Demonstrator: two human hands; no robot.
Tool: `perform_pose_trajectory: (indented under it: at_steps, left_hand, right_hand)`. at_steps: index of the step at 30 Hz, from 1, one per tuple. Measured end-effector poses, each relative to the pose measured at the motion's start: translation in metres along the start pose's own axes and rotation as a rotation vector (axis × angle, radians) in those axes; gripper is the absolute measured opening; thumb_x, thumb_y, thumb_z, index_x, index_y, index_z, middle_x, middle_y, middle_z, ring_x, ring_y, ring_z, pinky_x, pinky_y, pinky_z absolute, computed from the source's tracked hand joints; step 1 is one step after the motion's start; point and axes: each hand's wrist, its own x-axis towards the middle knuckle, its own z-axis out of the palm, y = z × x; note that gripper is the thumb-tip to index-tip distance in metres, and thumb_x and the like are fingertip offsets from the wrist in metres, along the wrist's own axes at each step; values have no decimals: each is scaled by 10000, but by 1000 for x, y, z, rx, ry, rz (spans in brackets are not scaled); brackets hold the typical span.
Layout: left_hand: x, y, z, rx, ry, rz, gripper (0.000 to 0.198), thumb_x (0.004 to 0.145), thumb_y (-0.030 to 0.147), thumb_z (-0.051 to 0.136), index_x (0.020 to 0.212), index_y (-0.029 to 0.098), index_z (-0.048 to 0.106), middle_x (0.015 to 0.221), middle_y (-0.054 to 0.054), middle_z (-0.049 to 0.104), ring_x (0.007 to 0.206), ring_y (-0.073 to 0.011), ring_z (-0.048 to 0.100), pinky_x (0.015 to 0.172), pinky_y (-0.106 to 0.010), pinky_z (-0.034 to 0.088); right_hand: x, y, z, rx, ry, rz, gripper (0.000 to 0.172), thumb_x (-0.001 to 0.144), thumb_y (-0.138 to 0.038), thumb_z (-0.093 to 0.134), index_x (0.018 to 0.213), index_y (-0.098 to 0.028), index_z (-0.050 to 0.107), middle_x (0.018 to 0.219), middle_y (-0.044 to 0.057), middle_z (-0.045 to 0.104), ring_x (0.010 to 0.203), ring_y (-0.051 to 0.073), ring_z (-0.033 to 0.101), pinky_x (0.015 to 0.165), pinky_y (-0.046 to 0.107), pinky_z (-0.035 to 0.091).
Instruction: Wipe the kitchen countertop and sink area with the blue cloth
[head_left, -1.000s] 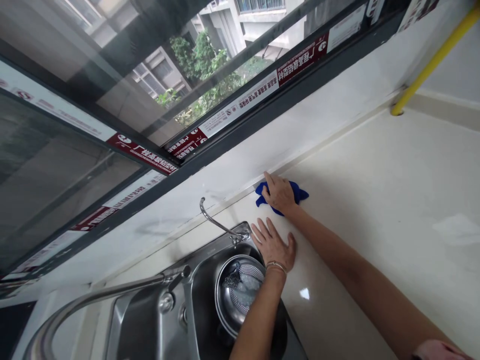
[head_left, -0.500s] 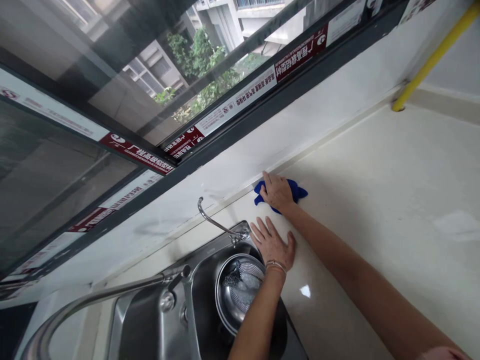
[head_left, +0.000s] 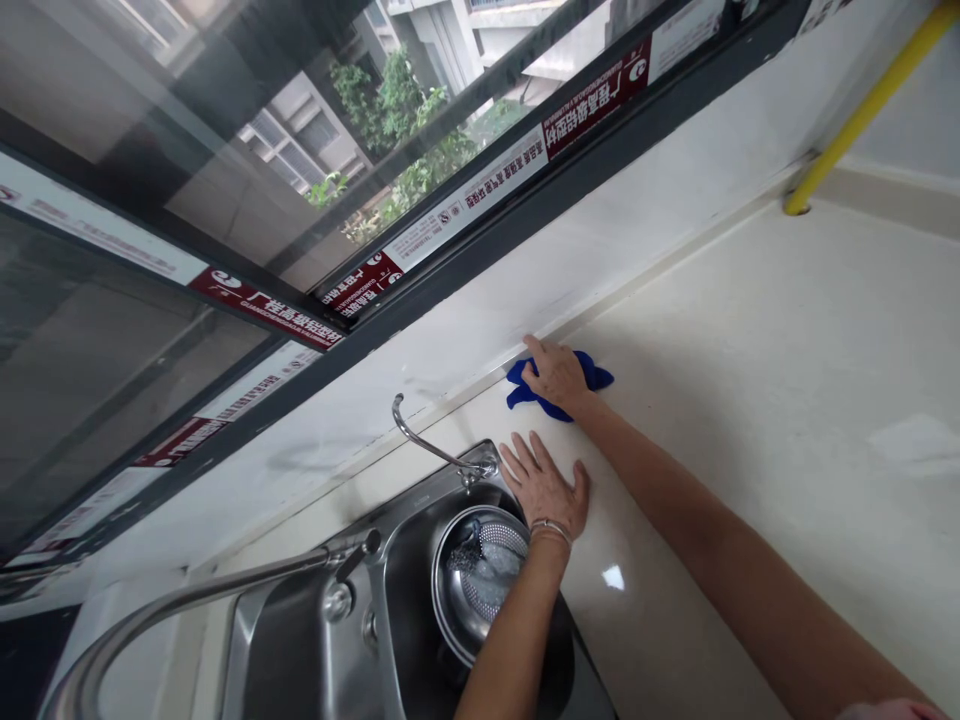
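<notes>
My right hand (head_left: 555, 375) presses a crumpled blue microfiber cloth (head_left: 592, 375) onto the cream countertop (head_left: 720, 420), close to where it meets the wall. My left hand (head_left: 544, 490), wearing a thin bracelet, lies flat with spread fingers on the counter at the edge of a stainless steel sink (head_left: 300, 660). Just below that wrist, a round steel strainer (head_left: 484, 580) sits in the sink's basin. My left forearm hides part of the strainer and basin.
A thin curved tap (head_left: 442, 450) rises behind the sink, and a larger arched faucet (head_left: 187, 600) crosses its near side. A dark window frame (head_left: 480, 230) with red-and-white stickers runs along the wall. A yellow pole (head_left: 862, 105) stands at the counter's far right.
My right hand and the blue cloth have shifted slightly toward the wall, and the cloth's folds have changed. My left hand stays in place.
</notes>
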Motion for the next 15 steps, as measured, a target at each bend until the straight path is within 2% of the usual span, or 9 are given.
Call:
perform_pose_trajectory:
  at_steps: [4,7,9,11,15]
  left_hand:
    - [0,0,0,4,13,4,841,931,507,533,1631,82,339,1721,-234,230,1601,-474,78,1258,-683,183]
    - [0,0,0,3,14,6,843,935,508,529,1626,63,341,1720,-244,227,1596,-489,79,1259,-683,181]
    - [0,-1,1,4,18,9,841,939,510,525,1627,62,340,1720,-243,225,1595,-492,79,1260,-680,179]
    - [0,-1,1,5,21,13,839,941,509,525,1627,63,340,1721,-241,226,1595,-492,79,1262,-676,177]
    - [0,-1,1,9,20,13,836,941,513,527,1626,70,346,1721,-241,227,1597,-488,77,1260,-674,188]
  right_hand:
    - [0,5,-2,82,-9,-53,438,925,-163,441,1326,-162,618,1126,114,725,1003,258,619,884,357,400]
    - [-3,7,-3,133,-20,-115,343,933,-167,455,1196,-190,674,1118,93,727,1044,243,626,922,347,414]
    - [-5,8,-2,153,3,-98,282,942,-191,473,1130,-178,683,1117,102,724,1063,242,631,947,347,427]
    - [-7,9,1,184,45,-50,290,946,-211,486,1164,-156,669,1129,114,721,1073,238,639,967,343,446]
    - [-6,10,8,212,94,10,417,960,-196,453,1347,-138,596,1154,120,716,1090,229,649,974,339,475]
